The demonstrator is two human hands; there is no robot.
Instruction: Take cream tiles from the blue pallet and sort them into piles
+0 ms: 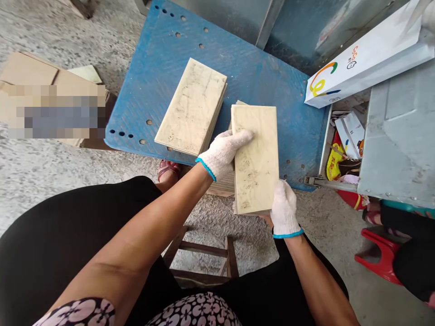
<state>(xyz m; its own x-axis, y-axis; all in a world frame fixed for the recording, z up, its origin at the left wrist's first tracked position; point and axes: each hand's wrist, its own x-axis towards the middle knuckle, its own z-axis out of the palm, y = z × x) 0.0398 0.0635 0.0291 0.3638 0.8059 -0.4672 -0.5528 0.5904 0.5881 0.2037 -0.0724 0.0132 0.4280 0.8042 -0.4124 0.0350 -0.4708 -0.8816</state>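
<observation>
My left hand [222,151], in a white knit glove with a blue cuff, is closed on the left edge of a pale rectangular board [256,158], thumb lying across its top. Dark smudges mark the board's face, and thin layers show under its lower edge. My right hand [284,206], gloved alike, grips the lower right edge. Left of it, a stack of similar boards [191,106] rests on the blue table [163,59]. More layered edges [222,185] show below my left hand, mostly hidden by it and the held board.
A white paper bag [367,59] leans at the upper right, above an open metal drawer [328,149] with packets inside. Cardboard [30,72] lies at the left. A wooden stool frame [204,249] stands below me. Another person sits by a red stool [380,253] at the right.
</observation>
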